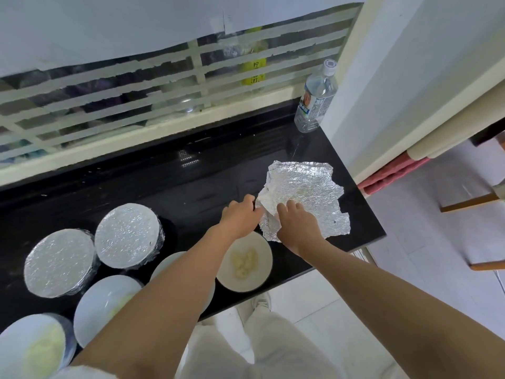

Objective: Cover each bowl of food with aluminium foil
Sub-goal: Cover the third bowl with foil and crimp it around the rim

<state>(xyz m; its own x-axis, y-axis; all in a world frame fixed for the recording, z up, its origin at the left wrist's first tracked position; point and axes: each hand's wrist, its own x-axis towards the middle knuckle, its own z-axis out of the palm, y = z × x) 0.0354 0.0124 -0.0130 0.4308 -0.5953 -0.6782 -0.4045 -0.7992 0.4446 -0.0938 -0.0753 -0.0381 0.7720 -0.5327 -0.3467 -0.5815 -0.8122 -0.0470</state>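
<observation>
- Head view, looking down on a glossy black surface (pixel 164 187) that runs beneath a barred window; a person's two bare forearms reach out over it.
- A crumpled foil sheet (pixel 308 187) lies mostly flat near the surface's right-hand corner, with its left corner folded up off the top.
- The left hand (pixel 241 214) is at the foil sheet's left edge, with fingers curled and pinching that raised fold.
- The right hand (pixel 296 228) rests on the foil sheet's near left part, back upward and fingers bent down onto it. I cannot tell whether it grips the sheet or only presses on it.
- An open white bowl (pixel 246 265) holding pale food stands just nearer than the foil sheet. The sheet's near edge reaches the bowl's far rim, and the left wrist crosses above it.
- Left of the foil sheet, well apart from it, stand two covered bowls (pixel 127 235) side by side, each with foil drawn smooth over the top.
- Nearer than those, two uncovered bowls (pixel 103 305) show blurred yellowish food.
- Another bowl (pixel 166 262) is mostly hidden behind the left forearm.
- Beyond the foil sheet, at the back corner against a white wall, stands a clear water bottle (pixel 315 102) with a white cap.
</observation>
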